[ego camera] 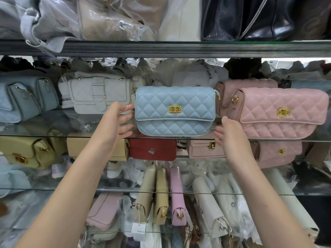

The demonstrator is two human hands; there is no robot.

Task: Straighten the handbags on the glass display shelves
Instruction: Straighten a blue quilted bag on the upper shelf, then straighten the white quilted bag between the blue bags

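"While I have both hands up at this shelf, what worries you, starting from the left?"

"First, the white buckle bag, just left of your left hand. That hand is wide open, fingers straight, gripping nothing. Its thumb lies right at the left edge of the light blue quilted handbag, and I cannot tell whether it touches. If you sweep outward, your wrist could nudge the white one crooked."

"And the blue handbag itself?"

"It stands upright with its gold clasp facing us, at the very front of the glass shelf, between the white bag and the pink quilted handbag. I judge it close enough to the lip that an uneven push from one side could swing a corner off the glass. It would then drop toward the red bag on the shelf below."

"So I press from both sides together. I see my right hand open as well, fingers straight and thumb raised. It's by the bag's lower right corner and holds nothing."

"Agreed. The room on that side is tight, because the pink handbag sits just beside the blue one, also at the front edge. If you catch it with the back of your right hand, you knock that one askew. A smooth quilted bag on glass probably slides easily, so go gently."
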